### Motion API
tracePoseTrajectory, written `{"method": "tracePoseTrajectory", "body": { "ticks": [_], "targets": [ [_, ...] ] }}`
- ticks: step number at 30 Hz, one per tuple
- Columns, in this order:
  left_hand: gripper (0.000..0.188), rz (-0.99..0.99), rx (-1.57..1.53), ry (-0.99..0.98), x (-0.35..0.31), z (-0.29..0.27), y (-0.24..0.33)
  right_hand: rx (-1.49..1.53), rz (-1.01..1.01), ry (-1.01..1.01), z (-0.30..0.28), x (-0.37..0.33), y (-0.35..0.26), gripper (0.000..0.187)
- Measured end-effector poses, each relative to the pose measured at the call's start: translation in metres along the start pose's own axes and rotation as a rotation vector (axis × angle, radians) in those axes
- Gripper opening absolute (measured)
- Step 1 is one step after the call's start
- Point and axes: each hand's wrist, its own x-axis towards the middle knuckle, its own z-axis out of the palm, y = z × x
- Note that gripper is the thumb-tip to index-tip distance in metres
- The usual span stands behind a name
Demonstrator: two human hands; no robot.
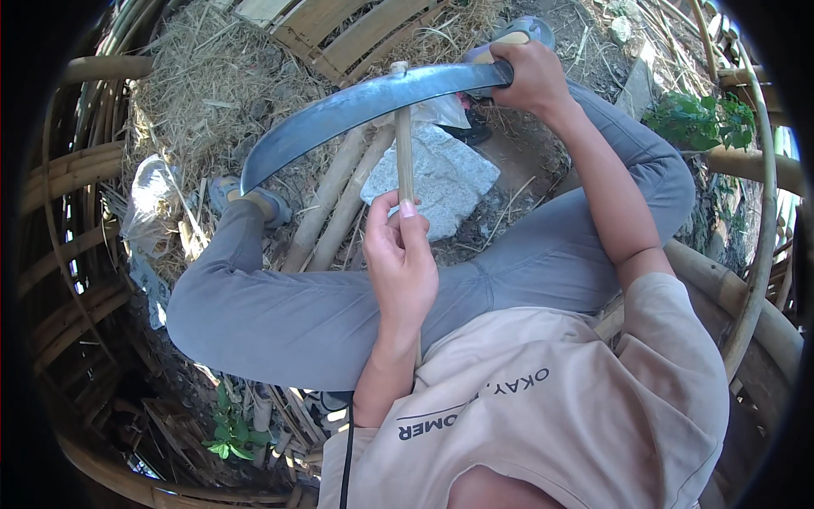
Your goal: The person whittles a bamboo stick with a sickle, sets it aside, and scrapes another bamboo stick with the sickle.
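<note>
My right hand [532,78] is wrapped round the dark handle end of a large curved machete [365,106]. Its broad, blue-grey blade reaches far to the left and bends down to a point. In my left hand [400,263] a slim wooden stick [404,157] stands roughly lengthwise, pinched between thumb and fingers. The blade crosses over the stick near its far end, and a short tip shows beyond the blade. Whether the edge is biting into the wood I cannot tell. Beneath the stick lies a flat pale stone slab [449,182], between my legs.
Two bamboo poles [326,199] lie left of the stone. Straw [199,85] covers the ground at the far left, by a clear plastic bag [153,204]. A slatted wooden piece [339,34] lies at the back. Bamboo rails [767,204] curve round both sides; a leafy plant [699,119] grows at right.
</note>
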Motion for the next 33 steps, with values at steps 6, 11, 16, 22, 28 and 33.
{"method": "tracePoseTrajectory", "body": {
  "ticks": [6,11,16,22,28,33],
  "targets": [
    [0.021,0.007,-0.003,-0.045,-0.003,0.004,0.006,-0.085,0.02,0.102,-0.006,0.003,0.016,0.032],
    [0.02,0.011,-0.016,-0.093,-0.007,0.001,-0.009,-0.103,0.426,0.364,-0.037,0.019,0.139,0.025],
    [0.018,-0.155,-0.11,-0.191,0.0,0.009,-0.011,0.429,0.494,0.463,-0.031,-0.008,0.147,0.025],
    [0.017,-0.233,-0.195,-0.124,0.007,0.003,0.004,0.592,0.118,0.301,-0.023,-0.002,0.044,0.03],
    [0.017,-0.234,-0.233,-0.086,0.011,-0.007,0.007,0.548,0.003,-0.146,0.002,-0.029,-0.053,0.021],
    [0.021,-0.202,-0.277,-0.03,0.008,-0.018,0.013,0.56,-0.159,-0.338,-0.004,-0.046,-0.105,0.015]
  ]
}}
